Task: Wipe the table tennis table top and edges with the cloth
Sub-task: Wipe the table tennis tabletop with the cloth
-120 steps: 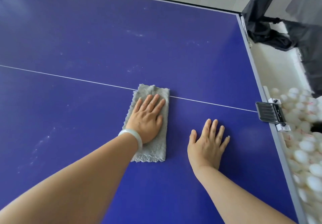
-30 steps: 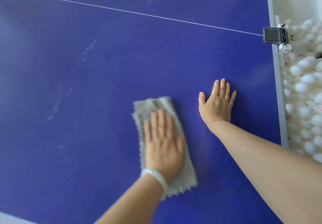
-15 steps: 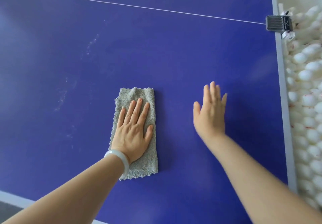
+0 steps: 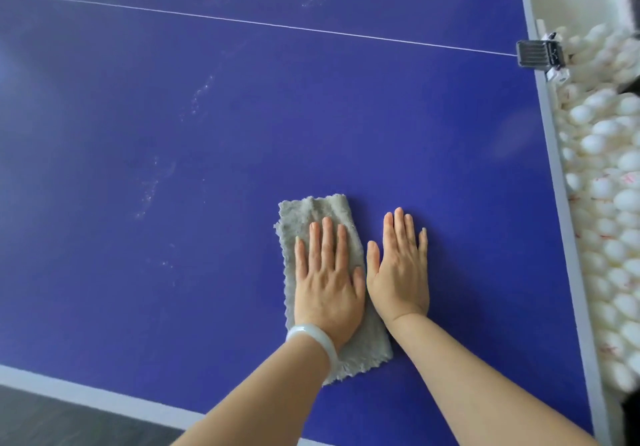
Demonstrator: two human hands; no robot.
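Left hand (image 4: pixel 327 282) flat on cloth (image 4: pixel 313 213), near table (image 4: pixel 381 116) front edge.

From where I stand, the left forearm (image 4: pixel 263 397) and the right forearm (image 4: pixel 485 383) are both bare all the way to the wrist. Round the left wrist sits a bangle (image 4: pixel 313 334). It is a single thick, smooth, rounded ring, milky white with a faint greenish tinge, glossy and slightly translucent. On the left hand (image 4: pixel 329 282) and the right hand (image 4: pixel 398 272) the nails (image 4: pixel 327 221) are short, neatly trimmed and look unpainted.
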